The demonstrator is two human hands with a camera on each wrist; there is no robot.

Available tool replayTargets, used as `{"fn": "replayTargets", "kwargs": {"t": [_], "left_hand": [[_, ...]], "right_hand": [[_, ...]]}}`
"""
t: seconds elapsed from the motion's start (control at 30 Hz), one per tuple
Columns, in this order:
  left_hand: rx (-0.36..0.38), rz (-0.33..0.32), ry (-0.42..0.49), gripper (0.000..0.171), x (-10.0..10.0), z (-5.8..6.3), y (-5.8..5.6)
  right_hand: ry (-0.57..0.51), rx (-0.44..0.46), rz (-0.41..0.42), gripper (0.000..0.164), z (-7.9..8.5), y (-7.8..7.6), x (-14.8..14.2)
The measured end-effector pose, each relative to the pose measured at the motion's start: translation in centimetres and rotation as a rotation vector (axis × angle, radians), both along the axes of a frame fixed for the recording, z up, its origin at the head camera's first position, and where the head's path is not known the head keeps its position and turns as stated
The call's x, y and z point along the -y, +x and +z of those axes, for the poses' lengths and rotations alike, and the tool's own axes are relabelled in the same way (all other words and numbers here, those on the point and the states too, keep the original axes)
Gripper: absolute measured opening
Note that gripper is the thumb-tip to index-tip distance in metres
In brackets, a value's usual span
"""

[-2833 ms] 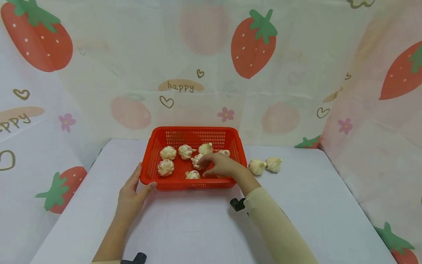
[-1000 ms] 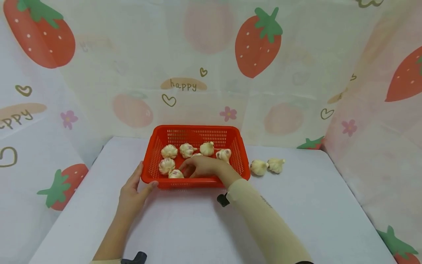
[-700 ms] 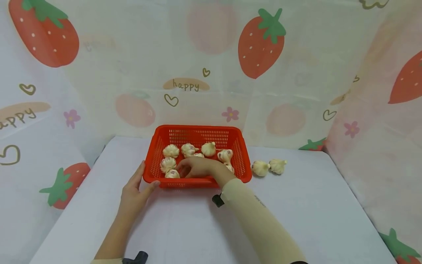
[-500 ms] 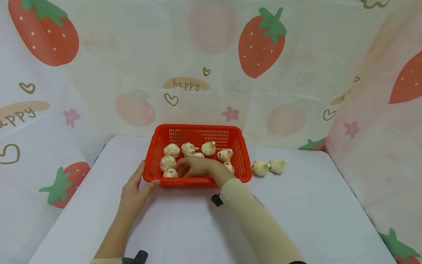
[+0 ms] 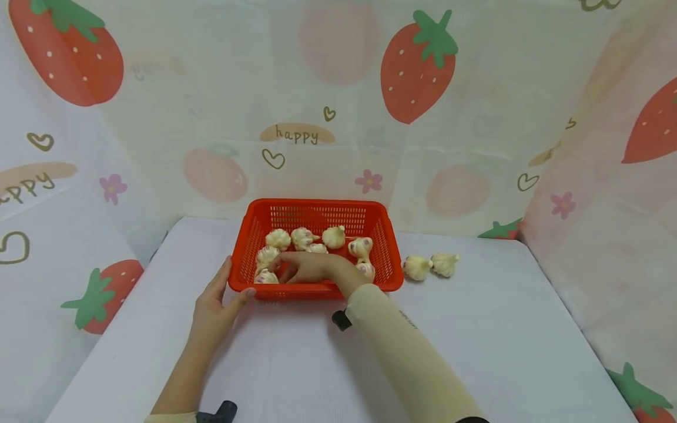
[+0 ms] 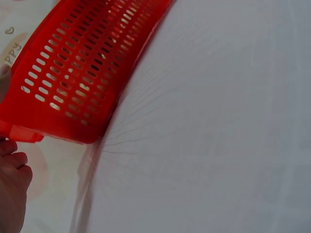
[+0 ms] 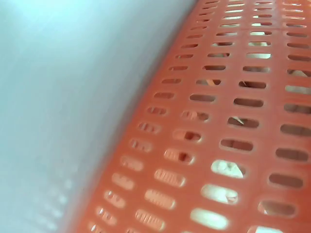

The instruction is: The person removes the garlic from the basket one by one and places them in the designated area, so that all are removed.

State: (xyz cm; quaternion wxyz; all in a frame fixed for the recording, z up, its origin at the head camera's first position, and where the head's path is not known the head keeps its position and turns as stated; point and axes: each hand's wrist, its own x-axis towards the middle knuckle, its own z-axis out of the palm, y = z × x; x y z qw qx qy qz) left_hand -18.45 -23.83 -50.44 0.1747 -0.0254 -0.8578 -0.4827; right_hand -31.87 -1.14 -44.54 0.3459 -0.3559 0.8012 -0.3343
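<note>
Several pale, rounded garlic bulbs lie in the red, rectangular, perforated plastic basket, whose front wall hides the nearest partly. The left hand clamps its corner; the right hand is inside, but whether it pinches a bulb, I cannot tell.

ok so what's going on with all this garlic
A person is handling garlic bulbs in a red perforated basket. The left-hand grip holds the basket's near left corner; the right-hand grip reaches in among the bulbs, whether pinching one is unclear. Two more bulbs lie on the table, right of the basket.
</note>
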Motion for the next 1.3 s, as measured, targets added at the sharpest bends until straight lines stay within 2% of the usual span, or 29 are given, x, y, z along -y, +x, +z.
{"fn": "replayTargets", "kwargs": {"t": [0.33,0.6,0.9,1.1,1.3], "left_hand": [[0.009,-0.004,0.002,0.089,0.0,0.1,0.0],[0.017,0.001,-0.003,0.088,0.0,0.3,0.0],[0.005,-0.001,0.008,0.089,-0.1,0.4,0.2],[0.015,-0.002,0.012,0.089,-0.1,0.3,0.3],[0.027,-0.005,0.013,0.089,-0.1,0.4,0.3]], "right_hand": [[0.010,-0.029,-0.010,0.043,0.1,0.1,0.9],[0.018,-0.160,-0.020,0.041,0.0,0.1,1.1],[0.001,-0.316,-0.145,0.019,0.5,0.5,0.6],[-0.051,-0.356,-0.198,0.011,0.9,0.8,0.7],[-0.130,-0.384,-0.266,0.011,1.8,1.2,0.7]]}}
